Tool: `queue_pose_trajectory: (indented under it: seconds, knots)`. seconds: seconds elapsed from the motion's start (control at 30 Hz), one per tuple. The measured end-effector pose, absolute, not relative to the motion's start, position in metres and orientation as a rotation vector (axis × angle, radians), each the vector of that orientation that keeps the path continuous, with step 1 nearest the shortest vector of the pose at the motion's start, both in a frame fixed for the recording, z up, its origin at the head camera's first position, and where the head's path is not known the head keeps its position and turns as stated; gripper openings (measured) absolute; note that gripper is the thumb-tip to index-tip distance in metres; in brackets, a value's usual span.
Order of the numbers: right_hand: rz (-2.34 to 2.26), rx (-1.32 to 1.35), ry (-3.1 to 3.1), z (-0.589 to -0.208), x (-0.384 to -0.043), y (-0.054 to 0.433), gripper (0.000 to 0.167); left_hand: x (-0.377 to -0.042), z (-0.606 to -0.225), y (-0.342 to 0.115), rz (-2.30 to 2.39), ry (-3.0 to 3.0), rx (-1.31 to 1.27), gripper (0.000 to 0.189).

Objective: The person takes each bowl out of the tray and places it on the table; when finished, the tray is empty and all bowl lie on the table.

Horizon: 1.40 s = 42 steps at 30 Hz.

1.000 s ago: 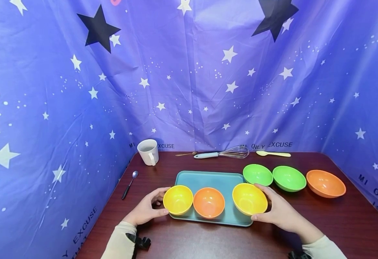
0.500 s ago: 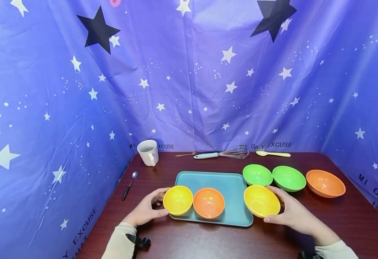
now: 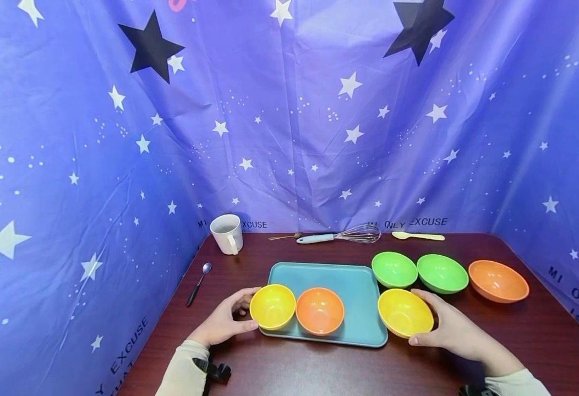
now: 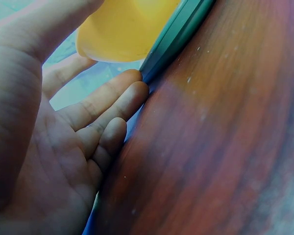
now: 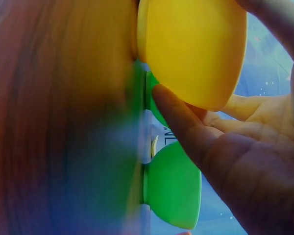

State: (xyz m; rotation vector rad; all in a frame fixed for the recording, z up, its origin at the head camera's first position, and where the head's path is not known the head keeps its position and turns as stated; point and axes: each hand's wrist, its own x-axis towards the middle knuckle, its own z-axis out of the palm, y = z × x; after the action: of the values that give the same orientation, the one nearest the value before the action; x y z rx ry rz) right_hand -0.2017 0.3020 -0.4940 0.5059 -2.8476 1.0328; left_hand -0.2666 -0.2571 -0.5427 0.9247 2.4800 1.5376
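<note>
My left hand (image 3: 229, 316) cups the left side of a yellow bowl (image 3: 272, 306) on the front left of a teal tray (image 3: 364, 308). Its thumb and index finger are at the bowl in the left wrist view, the other fingers bent loosely by the tray edge. An orange bowl (image 3: 320, 311) stands on the tray beside that bowl. Off the tray's right edge, my right hand (image 3: 450, 330) grips a second yellow bowl (image 3: 405, 313) by its right side, thumb in front, fingers behind. In the right wrist view this yellow bowl (image 5: 196, 49) has its foot right at the tabletop.
Two green bowls (image 3: 394, 269) and a larger orange bowl (image 3: 498, 281) line the right back. Along the rear lie a whisk (image 3: 339, 236), a pale yellow spoon (image 3: 418, 236) and a thin small spoon (image 3: 284, 236). A white mug (image 3: 227, 234) and black-handled spoon (image 3: 199, 283) are at left.
My right hand has carried its yellow bowl rightward off the tray and slightly toward me, down to the table beside the tray. The left hand and its bowl have stayed put.
</note>
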Motion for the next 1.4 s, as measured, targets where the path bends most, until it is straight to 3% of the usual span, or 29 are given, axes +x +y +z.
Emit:
queue_pose_trajectory:
  seconds: [1.4]
  knots:
    - [1.062, 0.480, -2.854, -0.4972, -0.2030, 0.3053, 0.107, -0.2659, -0.5427, -0.2567, 1.530, 2.495, 0.916, 0.072]
